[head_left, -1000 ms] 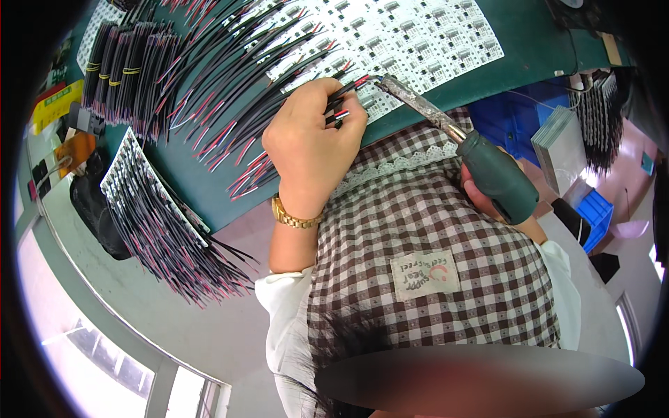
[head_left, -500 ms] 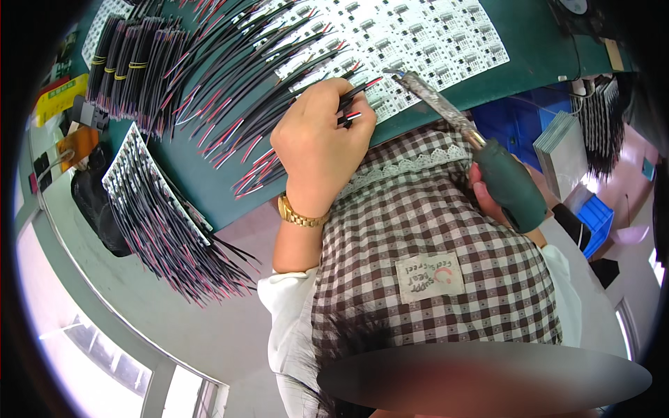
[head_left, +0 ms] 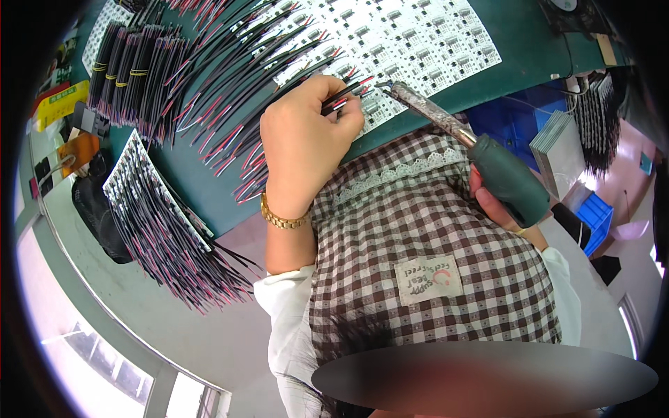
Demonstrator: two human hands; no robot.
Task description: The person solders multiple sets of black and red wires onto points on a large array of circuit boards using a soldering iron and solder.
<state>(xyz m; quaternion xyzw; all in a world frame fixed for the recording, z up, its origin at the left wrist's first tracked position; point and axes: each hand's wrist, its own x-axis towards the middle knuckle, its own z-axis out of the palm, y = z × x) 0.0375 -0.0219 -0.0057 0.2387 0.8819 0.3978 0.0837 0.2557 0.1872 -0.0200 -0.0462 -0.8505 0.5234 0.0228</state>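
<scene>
My left hand (head_left: 306, 136), with a gold watch at its wrist, is closed in a pinch around black cables (head_left: 354, 88) with stripped red and white wire ends. They point right, over a white sheet of circuit boards (head_left: 439, 45). My right hand (head_left: 493, 202) is wrapped around the dark green handle of a soldering iron (head_left: 512, 182), which partly hides the fingers. The iron's metal shaft slants up and left, its tip close to the wire ends. Whether the tip touches a wire or the board I cannot tell. Many cables (head_left: 230, 104) fan out left of my left hand.
Banded bundles of black cables (head_left: 129, 73) lie at the far left of the green table (head_left: 188, 157). Another board panel with hanging cables (head_left: 174, 230) sits at the left table edge. At the right are a blue bin (head_left: 505, 132), stacked panels (head_left: 557, 150) and more cables (head_left: 599, 125).
My left hand has shifted left and slightly down with the cables. The soldering iron's tip has moved a little down and left, staying near the wire ends.
</scene>
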